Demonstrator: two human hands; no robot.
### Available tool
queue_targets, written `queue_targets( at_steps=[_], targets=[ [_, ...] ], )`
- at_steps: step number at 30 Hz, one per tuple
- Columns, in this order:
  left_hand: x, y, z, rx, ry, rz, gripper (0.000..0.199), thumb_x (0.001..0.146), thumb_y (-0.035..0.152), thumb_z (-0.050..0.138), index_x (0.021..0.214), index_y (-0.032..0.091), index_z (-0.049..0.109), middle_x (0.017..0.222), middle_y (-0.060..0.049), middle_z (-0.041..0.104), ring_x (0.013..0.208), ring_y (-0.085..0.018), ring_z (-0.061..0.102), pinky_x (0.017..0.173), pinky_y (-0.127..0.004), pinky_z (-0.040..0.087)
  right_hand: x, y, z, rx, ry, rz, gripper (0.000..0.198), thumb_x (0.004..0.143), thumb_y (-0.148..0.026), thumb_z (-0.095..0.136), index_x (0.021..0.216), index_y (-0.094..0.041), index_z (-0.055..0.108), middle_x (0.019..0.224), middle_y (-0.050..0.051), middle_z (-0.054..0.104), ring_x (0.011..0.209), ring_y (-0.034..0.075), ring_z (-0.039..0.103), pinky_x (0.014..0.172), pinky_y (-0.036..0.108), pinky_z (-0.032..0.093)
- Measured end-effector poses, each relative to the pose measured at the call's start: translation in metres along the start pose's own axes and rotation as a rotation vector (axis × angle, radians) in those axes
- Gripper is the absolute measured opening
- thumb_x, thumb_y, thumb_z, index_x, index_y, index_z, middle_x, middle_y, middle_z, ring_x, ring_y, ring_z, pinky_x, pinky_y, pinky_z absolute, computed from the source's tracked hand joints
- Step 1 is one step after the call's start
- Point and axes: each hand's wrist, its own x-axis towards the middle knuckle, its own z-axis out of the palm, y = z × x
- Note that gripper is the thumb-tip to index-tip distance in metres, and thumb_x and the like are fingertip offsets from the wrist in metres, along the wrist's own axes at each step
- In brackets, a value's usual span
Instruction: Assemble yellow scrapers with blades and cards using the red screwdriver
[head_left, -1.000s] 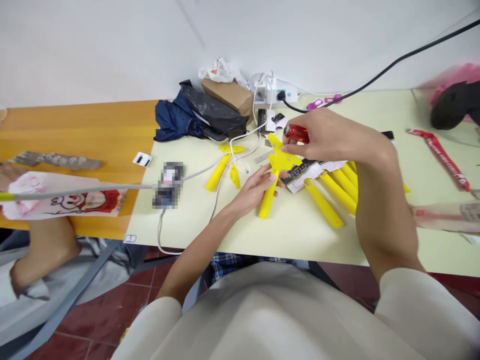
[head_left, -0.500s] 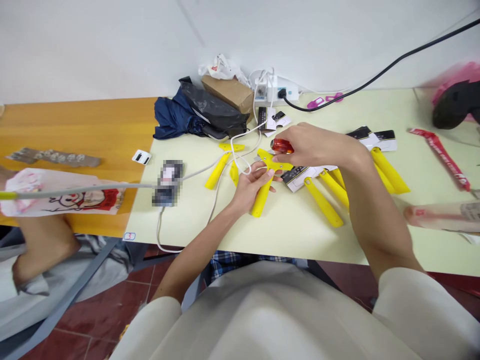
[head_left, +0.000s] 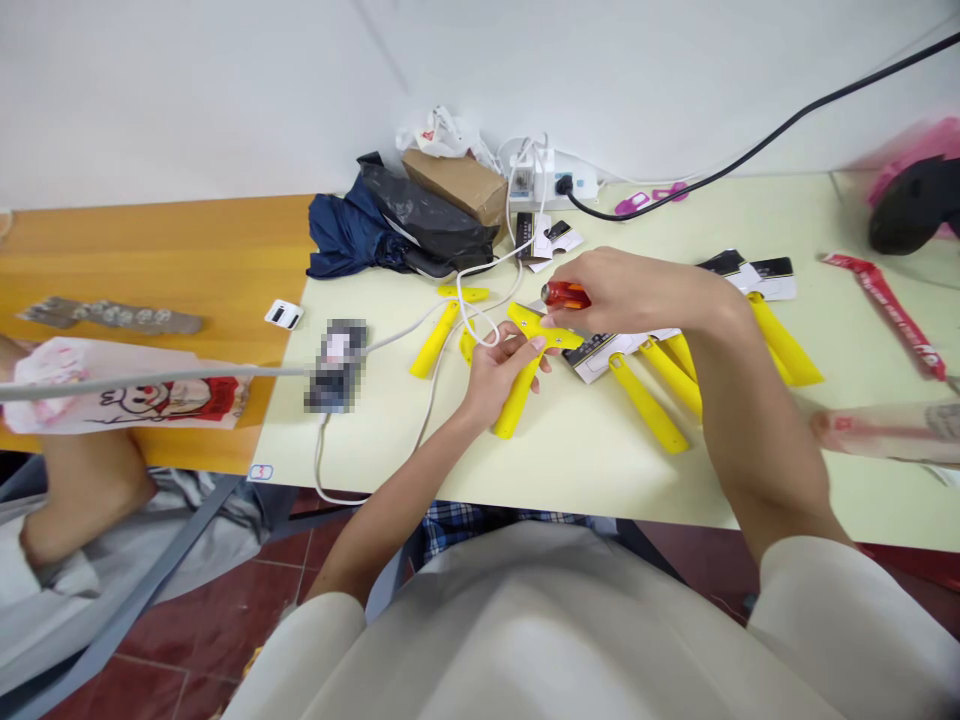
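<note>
My left hand (head_left: 501, 372) is closed around a yellow T-shaped scraper (head_left: 516, 402), thumb on top near its head, the handle slanting toward me. Two screws show in the scraper's head. Above that head, my right hand (head_left: 604, 290) grips the red handle of a screwdriver (head_left: 564, 295); its tip is hidden. Just right of the scraper, several yellow handles (head_left: 649, 405) stick out of black-and-white card sleeves (head_left: 592, 357). To the left lies another yellow scraper (head_left: 436, 340), with a further yellow piece (head_left: 467, 342) partly behind the white cable (head_left: 480, 335).
A power strip (head_left: 551, 188), a brown box (head_left: 457, 185) and a dark blue cloth bundle (head_left: 345, 235) stand along the wall. A blurred-out device (head_left: 335, 365) sits left with cables. At right are more sleeved scrapers (head_left: 784, 340) and a red wrapper (head_left: 889, 315). Another person's arm (head_left: 90, 485) is at far left.
The scraper in my left hand has turned slightly, its handle end swinging left and its head tilting. My right hand stays almost in place with the screwdriver.
</note>
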Motion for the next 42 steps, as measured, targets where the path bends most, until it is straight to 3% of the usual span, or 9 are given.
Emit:
queue_targets(
  at_steps=[4,12,21,27,42],
  targets=[
    [0.0,0.001,-0.001,-0.011,-0.014,-0.008,0.052,0.084,0.05,0.095,0.106,0.024,0.056,0.093,-0.005,0.081,0.072,-0.017,0.076,0.049,-0.023,0.055,0.0,0.001,0.0,0.005,0.0,-0.021,0.034,0.099,-0.025,0.064,0.074,-0.022,0.04,0.065,-0.003,0.043,0.059,0.012,0.031,0.061,0.038,0.024],
    [-0.001,0.003,-0.001,-0.023,-0.022,0.004,0.049,0.085,0.051,0.094,0.106,0.023,0.059,0.094,-0.006,0.083,0.071,-0.017,0.076,0.048,-0.022,0.053,0.004,0.007,0.001,0.059,0.051,-0.048,0.043,0.101,-0.038,0.067,0.074,-0.022,0.037,0.065,-0.004,0.037,0.061,0.013,0.029,0.063,0.036,0.026],
    [-0.002,0.005,0.001,-0.016,0.016,-0.006,0.044,0.086,0.051,0.092,0.106,0.021,0.068,0.094,-0.008,0.083,0.071,-0.016,0.074,0.047,-0.022,0.052,0.003,0.004,0.0,0.097,0.04,-0.077,0.037,0.098,-0.024,0.066,0.073,-0.021,0.039,0.065,-0.004,0.039,0.061,0.012,0.031,0.064,0.035,0.028],
    [-0.001,0.001,-0.003,-0.013,-0.007,0.004,0.035,0.09,0.047,0.089,0.097,0.017,0.074,0.093,-0.009,0.082,0.069,-0.014,0.071,0.046,-0.022,0.053,0.006,0.006,0.0,0.155,0.028,-0.089,0.034,0.098,-0.026,0.071,0.075,-0.021,0.046,0.07,-0.004,0.047,0.065,0.012,0.036,0.066,0.033,0.031],
    [-0.002,-0.005,-0.003,-0.027,0.026,-0.025,0.037,0.087,0.048,0.091,0.09,0.018,0.069,0.092,-0.009,0.081,0.068,-0.014,0.071,0.045,-0.023,0.049,0.016,0.023,0.004,0.276,-0.047,-0.077,0.031,0.097,-0.036,0.075,0.079,-0.021,0.055,0.075,-0.002,0.056,0.069,0.014,0.044,0.066,0.033,0.034]
  ],
)
